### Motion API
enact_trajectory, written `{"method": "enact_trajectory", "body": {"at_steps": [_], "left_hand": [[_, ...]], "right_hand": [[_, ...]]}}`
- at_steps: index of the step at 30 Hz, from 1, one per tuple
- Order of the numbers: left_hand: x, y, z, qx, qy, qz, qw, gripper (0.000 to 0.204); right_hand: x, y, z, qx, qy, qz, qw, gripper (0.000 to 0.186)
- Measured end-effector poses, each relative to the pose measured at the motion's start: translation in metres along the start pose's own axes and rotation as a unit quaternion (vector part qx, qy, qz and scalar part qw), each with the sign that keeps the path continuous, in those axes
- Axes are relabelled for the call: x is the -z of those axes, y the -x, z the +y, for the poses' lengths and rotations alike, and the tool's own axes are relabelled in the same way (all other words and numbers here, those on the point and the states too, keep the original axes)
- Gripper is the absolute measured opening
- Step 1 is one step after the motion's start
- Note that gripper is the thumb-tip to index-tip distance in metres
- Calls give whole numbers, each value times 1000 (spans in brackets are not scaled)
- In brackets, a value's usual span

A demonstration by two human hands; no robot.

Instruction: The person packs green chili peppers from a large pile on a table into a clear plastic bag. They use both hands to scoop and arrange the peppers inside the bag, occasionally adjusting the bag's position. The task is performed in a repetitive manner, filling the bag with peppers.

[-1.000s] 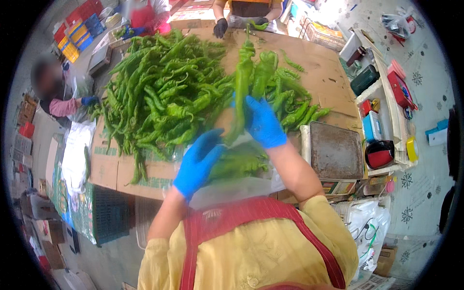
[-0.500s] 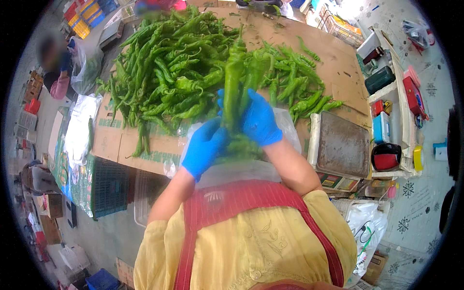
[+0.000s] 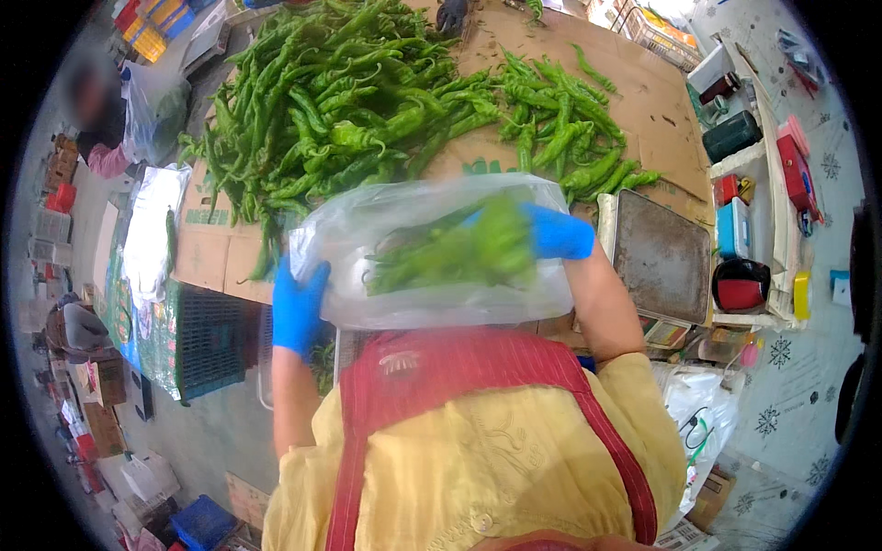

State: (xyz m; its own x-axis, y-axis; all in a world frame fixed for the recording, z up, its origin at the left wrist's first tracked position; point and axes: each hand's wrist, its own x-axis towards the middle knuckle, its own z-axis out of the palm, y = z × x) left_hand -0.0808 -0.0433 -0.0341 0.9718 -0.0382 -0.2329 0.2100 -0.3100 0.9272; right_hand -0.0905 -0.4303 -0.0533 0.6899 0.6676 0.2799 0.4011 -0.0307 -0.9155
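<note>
A clear plastic bag (image 3: 432,317) lies open in front of me at the near edge of the table. My left hand (image 3: 299,308), in a blue glove, grips the left edge of this bag between thumb and fingers. Over the bag, my gloved right hand (image 3: 562,233) is closed round a bunch of long green peppers (image 3: 459,253), which lie sideways and are smeared by motion. Some of its fingers are hidden behind them. Beyond the bag rises a large heap of green peppers (image 3: 340,110), with a smaller pile of peppers (image 3: 565,115) to its right.
Brown cardboard (image 3: 661,147) covers the table. A scale with a worn metal plate (image 3: 663,248) stands right of the bag, beside a white rack (image 3: 758,230) of small items. A dark-gloved hand (image 3: 452,16) shows at the far edge. Another person (image 3: 101,119) is at the left.
The peppers I held upright between both hands are now turned sideways over the bag in my right hand. My left hand has moved left to the bag's edge, and the bag is spread wider.
</note>
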Motion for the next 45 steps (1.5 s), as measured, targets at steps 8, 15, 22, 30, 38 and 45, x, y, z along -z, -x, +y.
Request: {"method": "enact_trajectory", "body": {"at_steps": [8, 15, 22, 30, 38, 45], "left_hand": [[-21, 6, 61, -36, 284, 20, 958, 34], [-12, 2, 32, 81, 370, 33, 925, 39], [34, 2, -1, -4, 326, 60, 944, 34], [22, -9, -13, -111, 223, 111, 962, 36], [28, -1, -19, -117, 233, 74, 963, 40], [-3, -15, 14, -77, 292, 59, 952, 39]], "right_hand": [[-41, -10, 87, -285, 356, 39, 889, 74], [-65, 17, 50, -132, 344, 39, 929, 59], [77, 31, -5, -269, 154, 373, 875, 34], [158, 108, 141, -392, 691, 92, 601, 40], [208, 106, 58, -564, 379, 23, 733, 38], [82, 68, 162, -451, 228, 397, 766, 58]]}}
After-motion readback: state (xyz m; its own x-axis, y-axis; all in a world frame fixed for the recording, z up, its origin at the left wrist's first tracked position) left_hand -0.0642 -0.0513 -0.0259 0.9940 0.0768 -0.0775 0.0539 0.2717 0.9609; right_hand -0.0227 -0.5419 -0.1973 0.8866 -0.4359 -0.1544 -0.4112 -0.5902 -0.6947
